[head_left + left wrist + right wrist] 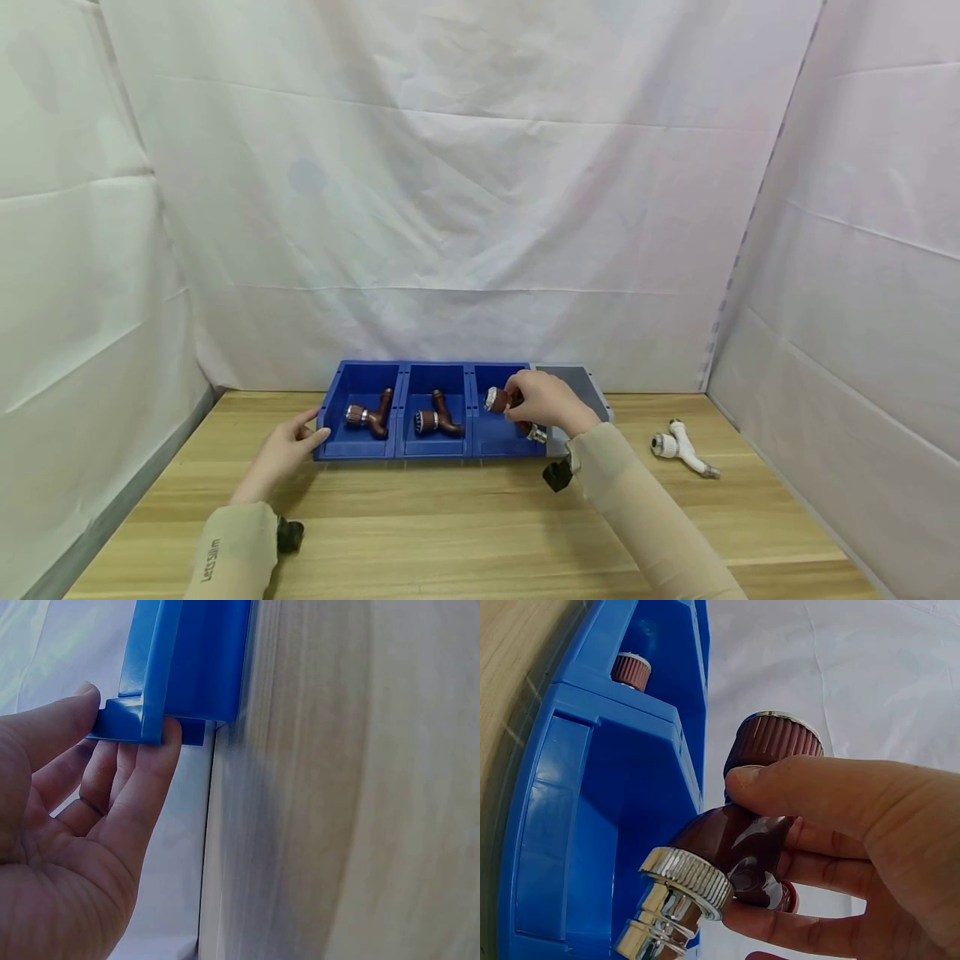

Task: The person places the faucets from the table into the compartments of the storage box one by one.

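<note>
My right hand (551,400) grips a brown faucet (731,840) by its body, over the third blue bin (491,442). The faucet's ribbed knob (776,742) points up and its silver threaded spout (664,922) points down beside the bin wall in the right wrist view. My left hand (288,446) pinches the outer edge of the leftmost blue bin (154,682) between thumb and fingers. Inside that bin lies a brown faucet (375,417); the second blue bin (437,450) holds another brown faucet (441,417).
A grey bin (573,379) adjoins the blue row on the right, partly hidden by my right hand. Further right, a white faucet (684,447) lies on the wooden table (450,533). White cloth (450,208) hangs behind the bins and on both sides.
</note>
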### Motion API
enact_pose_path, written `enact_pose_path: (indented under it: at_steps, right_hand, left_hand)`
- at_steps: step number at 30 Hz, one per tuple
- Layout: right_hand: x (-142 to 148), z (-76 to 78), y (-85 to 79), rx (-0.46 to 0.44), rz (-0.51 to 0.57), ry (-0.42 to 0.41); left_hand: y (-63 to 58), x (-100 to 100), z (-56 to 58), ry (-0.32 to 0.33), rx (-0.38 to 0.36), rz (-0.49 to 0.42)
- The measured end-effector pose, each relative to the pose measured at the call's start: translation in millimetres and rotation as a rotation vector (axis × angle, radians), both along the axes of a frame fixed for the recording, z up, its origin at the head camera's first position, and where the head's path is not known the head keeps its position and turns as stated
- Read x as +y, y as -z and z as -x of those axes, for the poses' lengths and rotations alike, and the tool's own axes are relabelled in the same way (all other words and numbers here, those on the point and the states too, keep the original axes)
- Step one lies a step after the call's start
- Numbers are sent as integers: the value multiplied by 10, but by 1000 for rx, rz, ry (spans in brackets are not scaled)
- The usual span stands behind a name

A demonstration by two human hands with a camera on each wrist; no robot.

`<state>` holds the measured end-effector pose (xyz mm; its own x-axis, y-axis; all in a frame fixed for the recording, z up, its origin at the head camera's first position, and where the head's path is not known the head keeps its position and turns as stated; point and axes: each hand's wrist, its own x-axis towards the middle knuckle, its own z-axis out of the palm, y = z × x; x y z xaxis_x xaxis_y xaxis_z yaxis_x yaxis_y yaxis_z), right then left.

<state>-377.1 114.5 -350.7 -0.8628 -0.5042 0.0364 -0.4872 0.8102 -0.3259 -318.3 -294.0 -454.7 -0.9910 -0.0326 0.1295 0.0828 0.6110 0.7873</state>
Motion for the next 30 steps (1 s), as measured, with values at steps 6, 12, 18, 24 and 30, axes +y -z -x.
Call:
enact_pose_path:
  at_steps: [6, 12, 18, 24, 30]
  right_hand:
    - [-8, 27, 17, -8, 11, 3]
    - [-13, 47, 36, -3, 9, 15]
    - [-14, 72, 28, 2, 17, 19]
    - [-14, 115, 50, 2, 28, 12]
    - [-27, 141, 79, 9, 33, 9]
  left_hand:
    - [2, 4, -10, 1, -4, -10]
    - [-11, 4, -18, 2, -1, -15]
    - [-20, 6, 3, 7, 9, -13]
    - [-8, 3, 0, 11, 6, -14]
    - [18, 5, -26, 4, -13, -36]
